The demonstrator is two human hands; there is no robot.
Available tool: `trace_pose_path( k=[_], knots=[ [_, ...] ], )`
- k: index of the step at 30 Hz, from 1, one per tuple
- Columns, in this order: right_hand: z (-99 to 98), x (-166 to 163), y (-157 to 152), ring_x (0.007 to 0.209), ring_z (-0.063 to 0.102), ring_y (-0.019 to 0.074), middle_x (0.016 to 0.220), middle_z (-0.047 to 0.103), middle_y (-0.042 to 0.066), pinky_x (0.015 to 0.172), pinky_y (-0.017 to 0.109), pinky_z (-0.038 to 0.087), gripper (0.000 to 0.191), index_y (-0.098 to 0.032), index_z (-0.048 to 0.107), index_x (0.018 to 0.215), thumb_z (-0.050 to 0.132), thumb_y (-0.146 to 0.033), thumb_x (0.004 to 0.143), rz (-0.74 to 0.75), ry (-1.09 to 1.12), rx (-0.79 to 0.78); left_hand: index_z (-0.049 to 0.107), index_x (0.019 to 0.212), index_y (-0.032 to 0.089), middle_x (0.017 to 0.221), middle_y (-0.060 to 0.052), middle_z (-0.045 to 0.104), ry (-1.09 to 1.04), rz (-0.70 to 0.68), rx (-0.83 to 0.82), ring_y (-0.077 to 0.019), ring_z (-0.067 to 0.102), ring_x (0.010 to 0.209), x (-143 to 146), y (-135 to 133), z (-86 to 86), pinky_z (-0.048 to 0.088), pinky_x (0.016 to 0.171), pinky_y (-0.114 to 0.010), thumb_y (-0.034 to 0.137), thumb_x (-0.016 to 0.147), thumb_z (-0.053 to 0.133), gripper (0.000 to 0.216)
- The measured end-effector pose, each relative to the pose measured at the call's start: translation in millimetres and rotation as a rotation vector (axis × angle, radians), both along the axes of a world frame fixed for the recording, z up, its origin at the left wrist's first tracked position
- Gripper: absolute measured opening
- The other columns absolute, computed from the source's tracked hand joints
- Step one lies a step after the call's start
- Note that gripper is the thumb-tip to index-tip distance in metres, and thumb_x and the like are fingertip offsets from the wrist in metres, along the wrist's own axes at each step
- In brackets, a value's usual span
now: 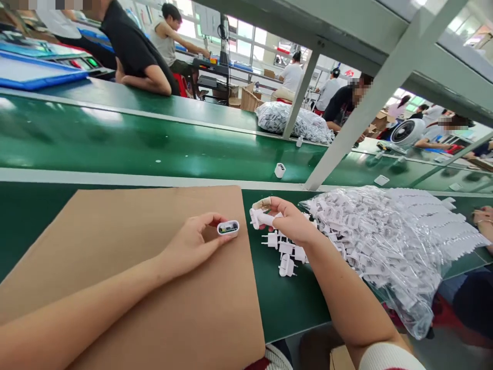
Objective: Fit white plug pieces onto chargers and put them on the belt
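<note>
Over the sheet of brown cardboard [154,288], my left hand [192,239] grips a white charger housing [228,228] between thumb and fingers. Its open end faces me and shows dark circuit parts inside. My right hand [288,221], with a covering on one fingertip, is closed on a white plug piece [259,218] just right of the cardboard's edge. Below that hand, several loose white plug pieces [287,264] with prongs lie on the green table. The two held parts are apart from each other.
A clear plastic bag [408,277] full of white plug pieces lies to the right. Beyond the pale ledge, a green conveyor belt [134,144] carries a white housing [280,170]. A slanted metal post [358,97] rises at right. Co-workers sit across the line.
</note>
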State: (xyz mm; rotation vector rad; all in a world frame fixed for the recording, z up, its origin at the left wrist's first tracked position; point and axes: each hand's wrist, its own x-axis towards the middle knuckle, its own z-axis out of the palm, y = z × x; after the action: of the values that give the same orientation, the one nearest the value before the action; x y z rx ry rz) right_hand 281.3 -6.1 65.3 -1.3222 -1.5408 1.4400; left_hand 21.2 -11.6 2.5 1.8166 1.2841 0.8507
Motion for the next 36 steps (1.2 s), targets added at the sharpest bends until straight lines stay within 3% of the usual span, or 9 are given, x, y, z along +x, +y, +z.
trace_pose_path(
  k=[5,8,10,12,15,19,28,36],
  knots=[
    [-6.9,-21.9,-7.1,0.08,0.069,0.0142,0.095,0.076,0.002,0.072,0.026,0.055,0.04,-0.02,0.074,0.105,0.079,-0.021,0.065,-0.049,0.097,0.017,0.076,0.108,0.031,0.11,-0.005,0.078,-0.081,-0.099,-0.047,-0.0306,0.071,0.098,-1.1,1.4,-8.7,0.058,0.087,-0.042,0.063,0.075,0.078,0.046],
    [-11.1,-31.3,-14.0,0.076,0.068,0.014,0.092,0.075,0.001,0.07,0.029,0.057,0.032,-0.023,0.073,0.106,0.079,-0.029,0.075,-0.087,0.044,0.063,0.08,0.1,0.033,0.102,-0.003,0.079,-0.049,-0.176,0.029,-0.03,0.07,0.096,-3.2,5.5,-10.2,0.053,0.096,-0.044,0.063,0.082,0.071,0.036],
    [-11.4,-36.4,-18.6,0.084,0.071,0.0159,0.098,0.074,0.002,0.079,0.033,0.06,0.027,-0.024,0.07,0.107,0.076,-0.03,0.082,-0.065,0.064,0.126,0.081,0.102,0.034,0.104,-0.002,0.079,-0.04,-0.194,0.066,-0.0303,0.07,0.1,-4.5,6.0,-11.7,0.048,0.104,-0.045,0.062,0.083,0.071,0.035],
    [-10.6,-40.7,-21.9,0.096,0.072,0.0181,0.105,0.072,0.003,0.089,0.036,0.06,0.019,-0.024,0.069,0.1,0.077,-0.027,0.083,-0.019,0.053,0.263,0.08,0.105,0.035,0.109,-0.002,0.079,-0.041,-0.197,0.075,-0.0314,0.068,0.106,-5.4,5.4,-12.9,0.043,0.109,-0.047,0.064,0.081,0.073,0.038],
    [-9.5,-44.2,-23.9,0.097,0.069,0.0189,0.103,0.071,0.004,0.087,0.036,0.059,0.006,-0.024,0.069,0.089,0.074,-0.021,0.088,0.01,-0.144,0.553,0.079,0.104,0.033,0.113,-0.002,0.079,-0.036,-0.219,0.06,-0.0326,0.066,0.112,-6.5,4.8,-12.4,0.038,0.11,-0.049,0.069,0.08,0.074,0.043],
    [-9.6,-43.6,-27.0,0.088,0.067,0.0174,0.107,0.07,0.006,0.082,0.034,0.059,0.026,-0.025,0.067,0.119,0.067,-0.017,0.093,-0.022,-0.387,0.83,0.078,0.104,0.029,0.113,-0.003,0.078,-0.017,-0.259,0.054,-0.0311,0.065,0.112,-7.5,5.4,-11.0,0.036,0.108,-0.049,0.066,0.085,0.071,0.043],
    [-22.5,-54.0,-30.2,0.083,0.069,0.0197,0.091,0.077,0.005,0.07,0.031,0.052,0.011,-0.023,0.069,0.104,0.067,-0.017,0.095,0.117,-0.595,0.958,0.077,0.098,0.028,0.109,0.0,0.078,-0.054,-0.265,0.079,-0.0281,0.066,0.108,-8.2,6.5,-13.6,0.034,0.105,-0.048,0.061,0.086,0.072,0.036],
    [-20.7,-56.1,-32.2,0.083,0.069,0.0198,0.09,0.076,0.005,0.072,0.032,0.052,0.017,-0.022,0.07,0.106,0.063,-0.012,0.094,0.038,-0.582,0.998,0.078,0.102,0.029,0.112,0.0,0.077,-0.041,-0.278,0.065,-0.0275,0.065,0.109,-7.9,6.7,-12.6,0.033,0.107,-0.046,0.061,0.085,0.073,0.036]
  ],
)
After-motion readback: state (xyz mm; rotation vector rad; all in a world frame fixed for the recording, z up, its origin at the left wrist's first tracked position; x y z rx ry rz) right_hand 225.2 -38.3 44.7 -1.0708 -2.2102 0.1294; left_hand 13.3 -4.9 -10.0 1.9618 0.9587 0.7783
